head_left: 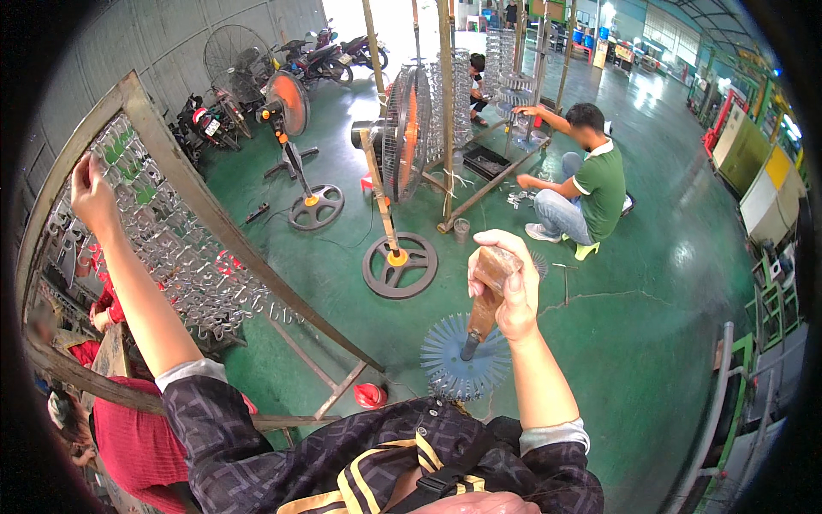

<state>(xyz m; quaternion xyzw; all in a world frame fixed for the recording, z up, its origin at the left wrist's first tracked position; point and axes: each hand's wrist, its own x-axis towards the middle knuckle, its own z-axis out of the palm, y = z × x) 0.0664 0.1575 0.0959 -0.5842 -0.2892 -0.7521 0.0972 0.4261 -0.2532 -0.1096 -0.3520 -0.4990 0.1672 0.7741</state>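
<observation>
My left hand is raised at the upper left, at the edge of a framed rack hung with rows of small shiny metal pieces. Its fingers are pinched together near the top rows; whatever lies between them is too small to make out. In front of me, my right hand is wrapped around a brown, bent tool that looks tape-wrapped and has a dark tip pointing down. Below the tip in the picture is a blue round disc with slots all round its rim. A few green pieces hang among the metal ones.
Two orange-bladed fans stand ahead on round bases. A person in a green shirt squats by another metal rack. People in red are at the left. A red object lies near the rack's foot.
</observation>
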